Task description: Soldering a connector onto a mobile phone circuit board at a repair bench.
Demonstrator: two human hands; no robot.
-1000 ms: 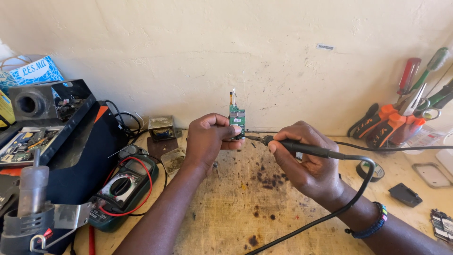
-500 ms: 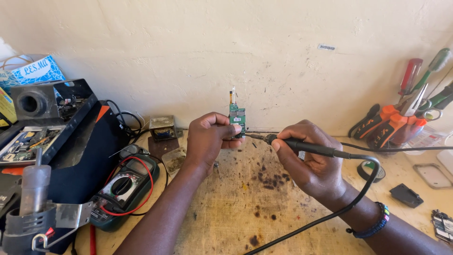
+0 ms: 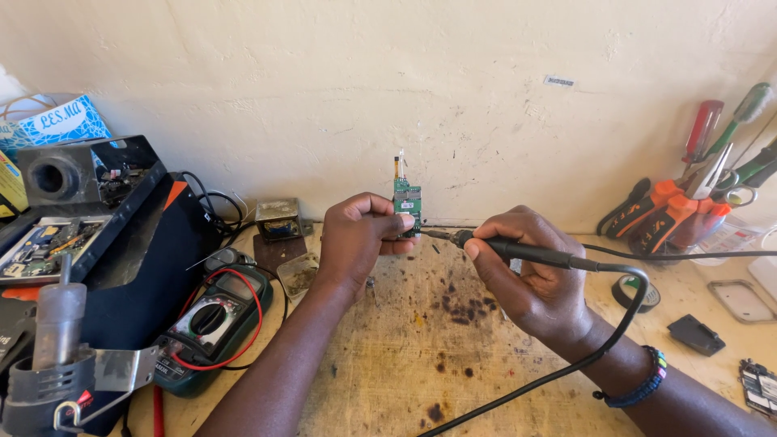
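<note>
Little has shifted: above the scorched worktop (image 3: 388, 364), the left hand (image 3: 360, 235) stays clamped on the upright green circuit board (image 3: 407, 202), right hand (image 3: 526, 275) fingers pinching the soldering iron (image 3: 518, 251), whose tip wants steady, brief contact just beside the left fingertips.

My left hand (image 3: 360, 239) and forearm are bare, with no sleeve, ring or watch on them. My right hand (image 3: 530, 279) is bare too, its nails cut short. Around my right wrist I wear a beaded bracelet (image 3: 643, 384), mostly dark blue, with a short patch of lighter, mixed-colour beads on the upper side. No sleeve shows on that arm either.
</note>
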